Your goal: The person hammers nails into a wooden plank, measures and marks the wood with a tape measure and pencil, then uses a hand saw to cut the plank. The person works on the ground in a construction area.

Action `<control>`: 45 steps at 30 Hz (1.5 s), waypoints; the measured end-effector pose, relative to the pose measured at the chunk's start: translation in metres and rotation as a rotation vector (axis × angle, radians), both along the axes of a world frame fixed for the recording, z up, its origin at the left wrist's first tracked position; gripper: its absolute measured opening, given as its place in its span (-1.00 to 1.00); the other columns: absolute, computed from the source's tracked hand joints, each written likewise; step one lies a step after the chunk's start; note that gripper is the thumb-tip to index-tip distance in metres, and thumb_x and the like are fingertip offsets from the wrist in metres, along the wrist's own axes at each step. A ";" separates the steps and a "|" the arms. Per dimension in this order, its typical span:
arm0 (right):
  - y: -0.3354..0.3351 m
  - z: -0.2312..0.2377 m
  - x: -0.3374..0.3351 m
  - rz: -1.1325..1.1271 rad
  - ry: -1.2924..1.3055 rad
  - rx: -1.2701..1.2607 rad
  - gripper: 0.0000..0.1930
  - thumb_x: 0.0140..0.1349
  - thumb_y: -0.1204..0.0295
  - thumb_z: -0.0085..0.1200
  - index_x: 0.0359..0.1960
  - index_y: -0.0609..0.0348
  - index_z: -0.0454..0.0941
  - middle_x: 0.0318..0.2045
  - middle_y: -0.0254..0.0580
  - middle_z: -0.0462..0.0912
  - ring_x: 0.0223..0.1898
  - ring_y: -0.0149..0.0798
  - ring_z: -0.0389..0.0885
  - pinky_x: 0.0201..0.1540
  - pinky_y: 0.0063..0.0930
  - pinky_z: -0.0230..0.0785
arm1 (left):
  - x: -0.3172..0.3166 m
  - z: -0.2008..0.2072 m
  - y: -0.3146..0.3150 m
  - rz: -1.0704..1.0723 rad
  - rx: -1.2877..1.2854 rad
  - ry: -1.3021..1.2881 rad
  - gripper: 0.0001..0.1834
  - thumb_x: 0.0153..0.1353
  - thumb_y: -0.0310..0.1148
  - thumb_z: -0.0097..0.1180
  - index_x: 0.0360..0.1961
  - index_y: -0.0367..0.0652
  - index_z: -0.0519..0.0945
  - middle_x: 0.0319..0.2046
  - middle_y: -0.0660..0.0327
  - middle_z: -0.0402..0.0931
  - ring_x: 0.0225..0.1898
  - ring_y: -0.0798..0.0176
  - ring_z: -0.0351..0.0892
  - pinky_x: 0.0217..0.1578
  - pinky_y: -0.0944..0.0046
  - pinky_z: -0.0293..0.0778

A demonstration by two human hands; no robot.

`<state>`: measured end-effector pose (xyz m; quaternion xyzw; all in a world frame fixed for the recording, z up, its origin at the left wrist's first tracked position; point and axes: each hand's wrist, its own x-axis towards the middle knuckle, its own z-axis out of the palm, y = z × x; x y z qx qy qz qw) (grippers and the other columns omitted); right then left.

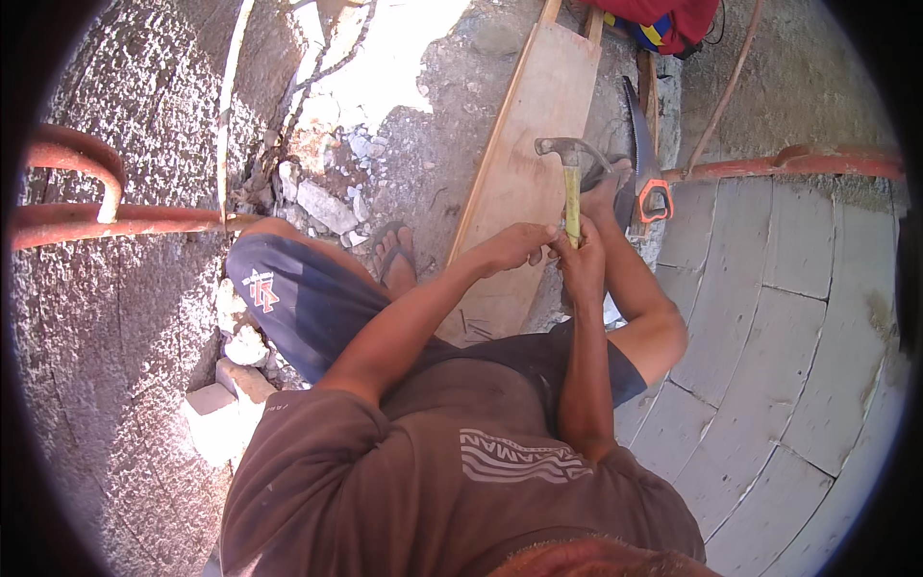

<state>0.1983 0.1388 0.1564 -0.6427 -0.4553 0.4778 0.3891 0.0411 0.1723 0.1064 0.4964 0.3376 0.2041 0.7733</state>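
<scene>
A claw hammer (571, 192) with a yellow-green handle stands head-up over the plywood board (548, 87). My right hand (583, 264) is closed around the lower end of its handle. My left hand (514, 247) reaches in from the left, its fingertips drawn together beside the handle and close to my right fingers. Whatever those fingertips pinch, if anything, is too small to make out. Several thin dark nails (476, 327) appear to lie on the board's near end, close to my lap.
A handsaw (654, 200) with an orange-edged handle lies beside my right foot. Broken concrete (327, 205) and rubble lie left of the board. Red pipes (836, 162) cross at both sides. Grey block paving or wall (769, 327) fills the right. A red cloth item (663, 14) sits at the top.
</scene>
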 end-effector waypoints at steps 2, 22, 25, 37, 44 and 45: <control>0.001 0.002 -0.001 0.012 -0.037 -0.017 -0.59 0.27 0.40 0.26 0.10 0.22 0.45 -0.41 -0.42 0.59 -0.51 -0.59 0.51 -0.55 -0.72 0.24 | -0.004 -0.005 -0.001 -0.014 0.003 0.026 -0.37 0.46 0.22 -0.33 -0.15 -0.10 0.58 -0.47 0.33 0.37 -0.49 0.44 0.22 -0.49 0.37 0.19; -0.014 -0.015 -0.003 0.126 0.105 -0.087 -0.72 0.31 0.45 0.19 0.00 0.22 0.47 -0.43 -0.44 0.54 -0.52 -0.60 0.44 -0.51 -0.71 0.24 | 0.001 -0.016 -0.019 0.073 -0.374 -0.145 -0.44 0.49 0.16 -0.38 -0.10 -0.05 0.52 -0.55 0.35 0.36 -0.71 0.48 0.12 -0.71 0.43 0.01; -0.013 -0.024 -0.003 0.174 -0.006 -0.131 -0.70 0.29 0.49 0.16 0.03 0.25 0.47 -0.35 -0.30 0.58 -0.47 -0.51 0.51 -0.44 -0.61 0.33 | 0.003 -0.020 -0.020 0.044 -0.393 -0.042 -0.44 0.49 0.16 -0.39 -0.10 -0.05 0.52 -0.51 0.35 0.37 -0.71 0.51 0.12 -0.70 0.44 0.01; 0.009 -0.038 -0.009 -0.293 0.207 -0.005 -0.71 0.38 0.43 0.08 0.03 0.24 0.31 -0.44 -0.36 0.44 -0.58 -0.55 0.37 -0.58 -0.61 0.28 | 0.007 -0.033 -0.022 0.458 -0.312 -0.299 -0.60 0.26 -0.21 0.31 0.02 -0.20 0.59 -0.52 0.45 0.44 -0.63 0.58 0.31 -0.65 0.50 0.19; 0.038 -0.064 -0.026 -0.478 0.425 -0.061 -0.78 0.39 0.46 0.06 -0.04 0.23 0.33 -0.42 -0.33 0.47 -0.59 -0.52 0.41 -0.59 -0.63 0.31 | 0.045 -0.034 0.012 0.781 -0.237 -0.262 -0.62 0.28 -0.29 0.28 0.04 -0.26 0.63 -0.35 0.33 0.60 -0.40 0.49 0.48 -0.38 0.46 0.39; 0.041 -0.067 -0.026 -0.500 0.402 -0.067 -0.79 0.39 0.47 0.06 -0.04 0.23 0.34 -0.41 -0.31 0.49 -0.59 -0.52 0.41 -0.59 -0.63 0.31 | 0.042 -0.039 0.023 0.831 -0.151 -0.162 -0.67 0.28 -0.31 0.27 0.00 -0.26 0.66 -0.31 0.30 0.62 -0.35 0.46 0.52 -0.30 0.42 0.43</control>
